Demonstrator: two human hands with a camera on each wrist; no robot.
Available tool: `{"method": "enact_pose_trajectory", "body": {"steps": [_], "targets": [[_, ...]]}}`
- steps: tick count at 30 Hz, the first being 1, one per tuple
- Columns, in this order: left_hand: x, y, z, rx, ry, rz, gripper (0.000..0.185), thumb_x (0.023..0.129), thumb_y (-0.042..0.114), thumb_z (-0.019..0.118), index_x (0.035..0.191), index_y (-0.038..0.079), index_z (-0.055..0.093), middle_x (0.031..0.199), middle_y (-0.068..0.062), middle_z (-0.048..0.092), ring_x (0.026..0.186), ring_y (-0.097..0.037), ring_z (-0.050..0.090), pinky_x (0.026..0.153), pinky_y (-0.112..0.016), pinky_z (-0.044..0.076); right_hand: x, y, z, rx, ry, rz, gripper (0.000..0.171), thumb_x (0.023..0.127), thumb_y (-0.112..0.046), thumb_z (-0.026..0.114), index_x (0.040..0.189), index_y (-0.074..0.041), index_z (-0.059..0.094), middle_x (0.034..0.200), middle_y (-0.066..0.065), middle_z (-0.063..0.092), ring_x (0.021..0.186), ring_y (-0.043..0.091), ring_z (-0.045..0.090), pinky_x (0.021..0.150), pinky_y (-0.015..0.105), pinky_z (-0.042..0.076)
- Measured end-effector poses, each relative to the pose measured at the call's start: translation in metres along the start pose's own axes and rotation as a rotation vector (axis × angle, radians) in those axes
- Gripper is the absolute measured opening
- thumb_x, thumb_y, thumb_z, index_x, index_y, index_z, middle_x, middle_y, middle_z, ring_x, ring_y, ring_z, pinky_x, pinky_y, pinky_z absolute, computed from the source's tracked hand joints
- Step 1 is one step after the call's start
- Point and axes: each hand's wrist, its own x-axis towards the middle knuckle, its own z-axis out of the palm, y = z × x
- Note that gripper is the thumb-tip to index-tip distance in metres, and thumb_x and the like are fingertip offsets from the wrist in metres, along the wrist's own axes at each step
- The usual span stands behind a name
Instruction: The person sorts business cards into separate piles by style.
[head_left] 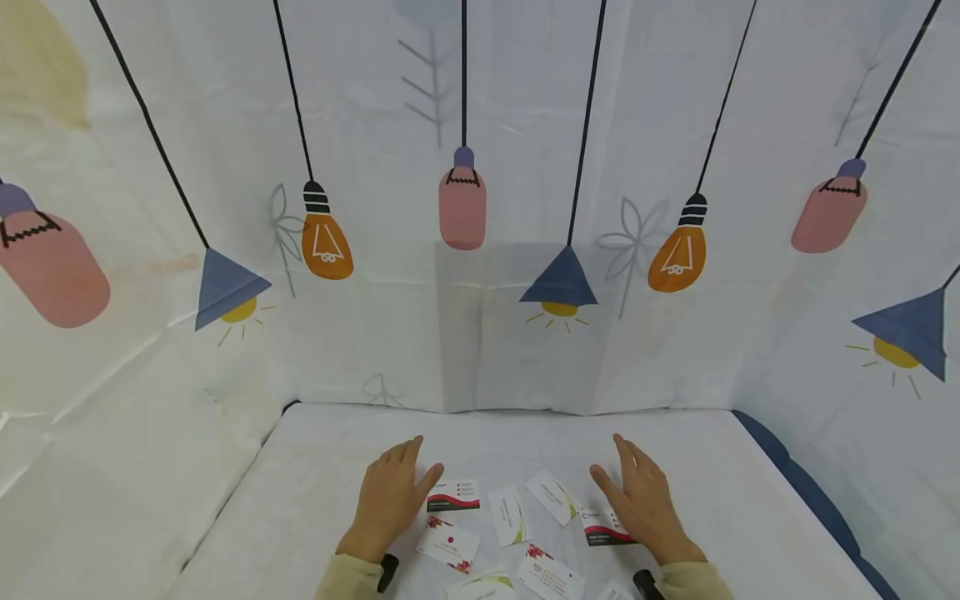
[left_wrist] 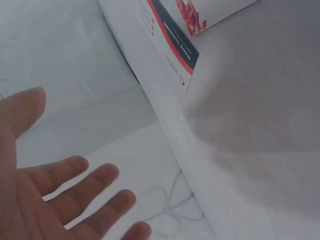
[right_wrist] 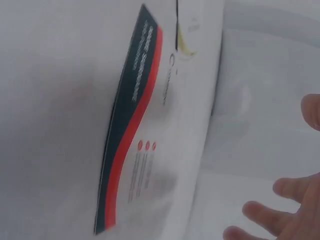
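Several business cards lie spread on a white table between my two hands. My left hand is raised at the left side, fingers spread and holding nothing, beside a red-and-black card. Below that card lies a white card with red flower-like corners. In the middle are two green-edged cards, one upright-lying and one slanted. My right hand hovers at the right with spread fingers, nothing in it, partly covering another red-and-black card. The right wrist view shows this red-and-black card close up.
Nearer the front edge lie another red-cornered card, a green-edged card and a partly cut-off card. A white sheet printed with hanging lamps walls the table at back and sides. Dark blue material edges the right.
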Motion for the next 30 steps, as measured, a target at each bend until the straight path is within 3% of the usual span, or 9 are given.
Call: {"method": "enact_pose_trajectory", "body": {"steps": [5, 12, 20, 30], "targets": [[0.004, -0.008, 0.002, -0.092, -0.016, 0.007, 0.058, 0.095, 0.042, 0.070, 0.139, 0.005, 0.059, 0.131, -0.016, 0.063, 0.118, -0.040, 0.059, 0.098, -0.058, 0.045, 0.002, -0.012, -0.001, 0.052, -0.013, 0.020, 0.080, 0.102, -0.051, 0.055, 0.153, 0.006, 0.032, 0.144, 0.036, 0.043, 0.128, 0.054, 0.043, 0.102, 0.069, 0.032], [0.004, -0.017, 0.004, -0.135, -0.031, 0.011, 0.059, 0.087, 0.035, 0.081, 0.136, 0.008, 0.062, 0.127, -0.012, 0.066, 0.115, -0.036, 0.060, 0.097, -0.056, 0.046, 0.006, -0.027, 0.005, 0.082, -0.055, 0.082, 0.078, 0.096, -0.046, 0.067, 0.152, 0.001, 0.039, 0.136, 0.019, 0.056, 0.121, 0.042, 0.052, 0.097, 0.061, 0.041], [0.003, -0.026, 0.010, -0.181, -0.082, -0.008, 0.057, 0.083, 0.031, 0.085, 0.131, 0.008, 0.066, 0.118, -0.007, 0.069, 0.109, -0.033, 0.061, 0.094, -0.055, 0.047, 0.009, -0.049, 0.018, 0.098, -0.026, 0.032, 0.061, 0.090, -0.037, 0.077, 0.137, -0.003, 0.060, 0.115, 0.004, 0.068, 0.103, 0.026, 0.064, 0.086, 0.049, 0.051], [0.005, -0.028, 0.014, -0.173, -0.182, -0.023, 0.054, 0.083, 0.034, 0.085, 0.127, 0.008, 0.068, 0.114, -0.005, 0.069, 0.105, -0.030, 0.061, 0.092, -0.053, 0.047, 0.007, -0.086, 0.041, 0.141, -0.102, -0.033, 0.058, 0.085, -0.035, 0.082, 0.132, -0.006, 0.065, 0.110, -0.001, 0.070, 0.097, 0.022, 0.065, 0.083, 0.045, 0.050]]}}
